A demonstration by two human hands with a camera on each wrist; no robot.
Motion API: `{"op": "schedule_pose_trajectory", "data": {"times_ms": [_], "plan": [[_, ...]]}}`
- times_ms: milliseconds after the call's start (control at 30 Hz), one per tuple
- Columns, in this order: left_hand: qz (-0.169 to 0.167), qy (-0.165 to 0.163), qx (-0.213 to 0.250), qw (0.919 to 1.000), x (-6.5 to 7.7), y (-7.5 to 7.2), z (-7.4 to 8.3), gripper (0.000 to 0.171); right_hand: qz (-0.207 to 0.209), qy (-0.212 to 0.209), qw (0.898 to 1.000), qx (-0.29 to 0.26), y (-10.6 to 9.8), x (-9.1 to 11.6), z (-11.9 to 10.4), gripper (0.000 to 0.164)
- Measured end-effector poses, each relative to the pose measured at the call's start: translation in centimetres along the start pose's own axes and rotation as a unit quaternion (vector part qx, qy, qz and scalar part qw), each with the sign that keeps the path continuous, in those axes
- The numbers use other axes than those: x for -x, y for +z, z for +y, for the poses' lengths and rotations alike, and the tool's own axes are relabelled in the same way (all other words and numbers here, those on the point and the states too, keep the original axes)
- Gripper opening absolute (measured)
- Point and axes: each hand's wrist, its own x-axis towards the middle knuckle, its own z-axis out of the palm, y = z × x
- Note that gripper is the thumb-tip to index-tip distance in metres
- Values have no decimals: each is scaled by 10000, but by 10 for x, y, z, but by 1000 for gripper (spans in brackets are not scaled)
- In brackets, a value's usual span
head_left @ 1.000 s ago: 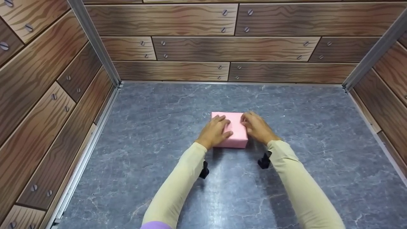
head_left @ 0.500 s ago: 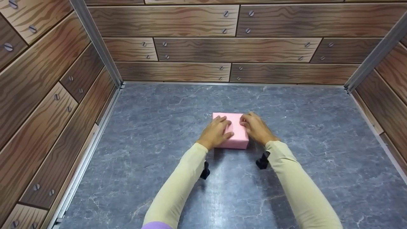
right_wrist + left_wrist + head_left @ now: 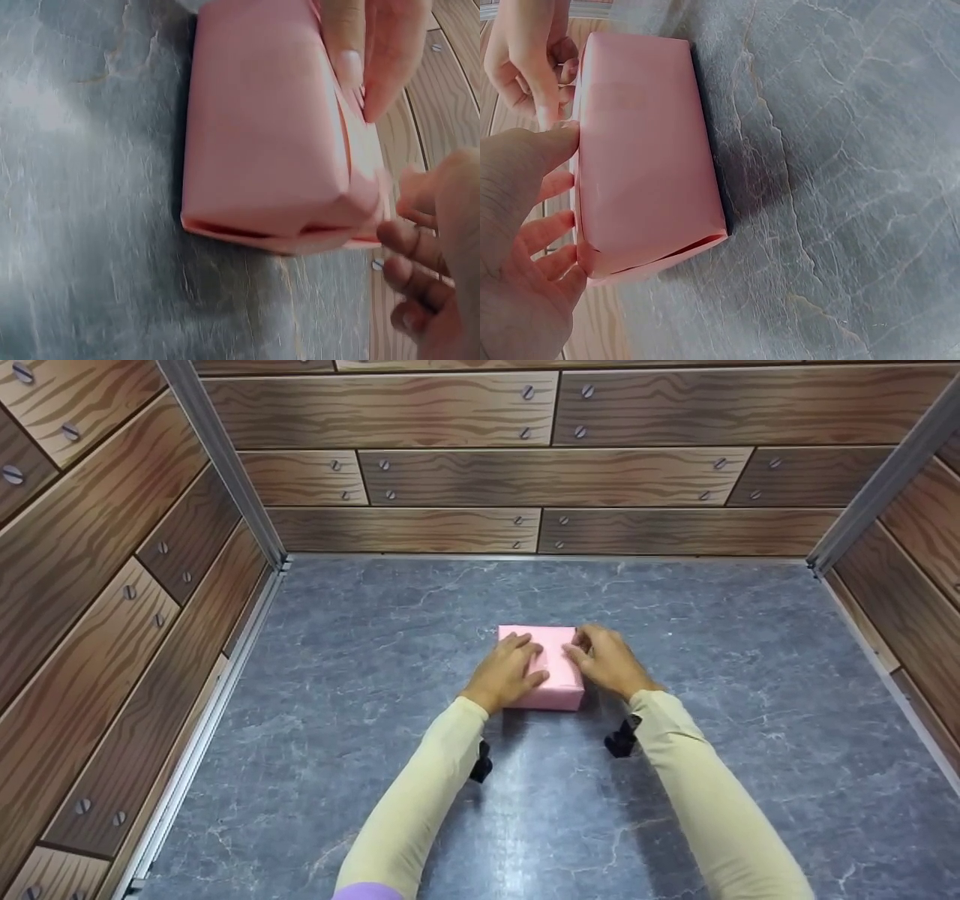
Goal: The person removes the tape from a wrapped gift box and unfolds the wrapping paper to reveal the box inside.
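A pink box [image 3: 555, 675], covered in folded pink paper, lies on the grey marbled surface. My left hand [image 3: 498, 673] rests on the left part of its top, fingers spread, thumb near the front edge. At the right end, my right hand [image 3: 611, 664] has bent fingers beside the top edge, with thumb and index slightly apart. In the right wrist view, these blurred fingertips [image 3: 399, 238] sit right at the box's corner, below a loose paper fold [image 3: 345, 139]. A gap in the paper at the other end [image 3: 679, 251] shows in the left wrist view.
A grey marbled surface [image 3: 375, 660] spreads around the box. Wood-print panels [image 3: 450, 476] stand at the back and both sides, joined by metal corner posts [image 3: 225, 457]. Black wrist cameras [image 3: 621, 739] hang under the sleeves.
My right thumb and index have parted a little at the box's right edge, the fingers shifting slightly. The left hand and the box stay in place.
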Motion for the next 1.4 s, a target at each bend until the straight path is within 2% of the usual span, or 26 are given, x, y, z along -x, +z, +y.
{"op": "schedule_pose_trajectory", "data": {"times_ms": [133,267,600,833,1400], "plan": [[85,108,-53,9999,-1,1,1,46,87,256,9982,536,2,-1,-6,24],[166,226,-90,9996,-1,1,1,45,109,385,9967,710,2,0,-8,22],[121,115,27,9999,0,1,-1,45,-285,759,9966,151,-10,-3,-10,11],[64,30,16,10000,1,1,0,46,-481,958,9942,-131,-14,-2,-6,11],[-40,-69,100,9999,2,0,0,48,-633,1113,9917,-103,-31,7,4,15]]}}
